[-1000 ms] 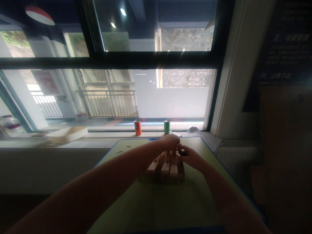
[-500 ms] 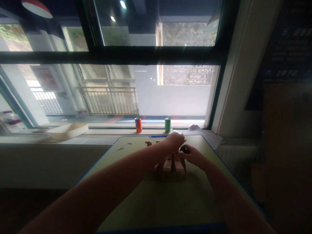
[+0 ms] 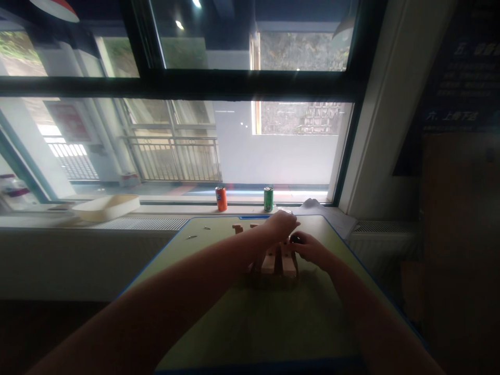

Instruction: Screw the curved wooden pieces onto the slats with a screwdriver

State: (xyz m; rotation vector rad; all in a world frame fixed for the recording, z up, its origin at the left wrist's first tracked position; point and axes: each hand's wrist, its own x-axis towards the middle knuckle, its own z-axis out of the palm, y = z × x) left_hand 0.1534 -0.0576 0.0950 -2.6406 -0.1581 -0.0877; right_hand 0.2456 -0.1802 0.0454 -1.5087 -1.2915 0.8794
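Note:
A small wooden assembly [image 3: 269, 264] of pale slats with dark holes stands on the green tabletop [image 3: 273, 317]. My left hand [image 3: 282, 224] reaches across its far end. The fingers bend down on the side away from me, so what they grip is hidden. At the right side of the assembly is my right hand [image 3: 310, 247], its thumb and fingers curled together beside the slats. Between them is a small dark spot that I cannot make out. Behind my left forearm, a notched wooden piece [image 3: 237, 228] shows partly.
Two slim metal pieces, one screw-like [image 3: 191, 237] and a shorter one [image 3: 207, 227], lie at the table's back left. On the windowsill stand an orange can [image 3: 221, 199], a green can [image 3: 268, 199] and a cream tray [image 3: 117, 208]. Crumpled grey sheeting [image 3: 332, 219] lies at the right.
My right thumb and fingers have shifted slightly right along the assembly's side. My left hand stays at the far end. The whole view has tilted a little.

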